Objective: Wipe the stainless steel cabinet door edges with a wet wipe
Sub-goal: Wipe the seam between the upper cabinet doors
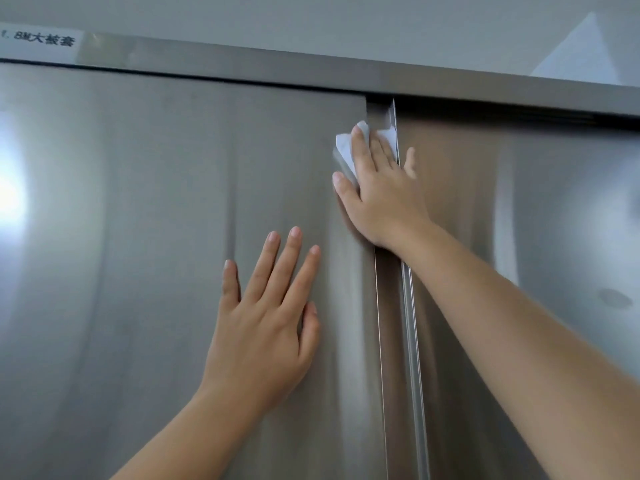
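A stainless steel cabinet fills the view, with a left sliding door (pixel 145 237) overlapping a right door (pixel 554 237). Their vertical edges (pixel 394 341) meet right of centre. My right hand (pixel 381 192) presses a white wet wipe (pixel 344 147) flat against the left door's edge near its top corner; the wipe's corners stick out above and left of the fingers. My left hand (pixel 266 323) lies flat on the left door, lower down, fingers spread, holding nothing.
The cabinet's top rail (pixel 311 71) runs across above the doors, with a white paper label (pixel 41 43) at its left end. A pale wall (pixel 346 22) rises behind. Bright light glares off the left door's far left side.
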Demonstrator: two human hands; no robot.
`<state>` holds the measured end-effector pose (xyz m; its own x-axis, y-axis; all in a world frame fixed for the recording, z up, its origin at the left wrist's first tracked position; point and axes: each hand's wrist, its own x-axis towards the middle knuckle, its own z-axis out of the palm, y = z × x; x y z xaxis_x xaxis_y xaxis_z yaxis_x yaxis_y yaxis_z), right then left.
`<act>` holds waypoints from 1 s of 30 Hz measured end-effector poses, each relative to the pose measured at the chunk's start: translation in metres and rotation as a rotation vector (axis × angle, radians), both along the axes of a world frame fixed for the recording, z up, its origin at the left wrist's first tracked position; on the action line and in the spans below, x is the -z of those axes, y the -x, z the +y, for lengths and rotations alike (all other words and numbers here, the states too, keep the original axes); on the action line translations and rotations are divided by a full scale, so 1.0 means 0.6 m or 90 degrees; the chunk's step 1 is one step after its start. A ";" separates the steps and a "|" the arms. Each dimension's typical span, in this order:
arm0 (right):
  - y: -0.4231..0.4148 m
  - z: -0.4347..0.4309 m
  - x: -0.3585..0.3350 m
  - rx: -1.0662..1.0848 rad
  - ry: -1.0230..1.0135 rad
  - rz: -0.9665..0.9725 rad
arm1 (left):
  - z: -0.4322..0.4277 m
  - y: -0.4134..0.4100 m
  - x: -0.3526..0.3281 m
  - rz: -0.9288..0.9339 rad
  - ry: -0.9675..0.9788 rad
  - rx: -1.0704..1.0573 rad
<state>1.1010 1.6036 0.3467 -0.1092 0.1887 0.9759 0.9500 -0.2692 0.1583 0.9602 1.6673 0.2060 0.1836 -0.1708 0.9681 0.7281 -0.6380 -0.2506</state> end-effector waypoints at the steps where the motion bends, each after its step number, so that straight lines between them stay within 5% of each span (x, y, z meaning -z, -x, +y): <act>1: -0.002 0.000 0.028 -0.009 -0.005 -0.009 | 0.000 0.000 0.000 -0.002 0.000 0.000; 13: 0.013 -0.011 0.268 -0.065 -0.020 0.003 | -0.011 -0.005 0.025 -0.001 0.015 0.029; 30: 0.019 -0.022 0.536 -0.055 0.015 0.057 | -0.021 -0.030 0.275 0.061 0.050 0.067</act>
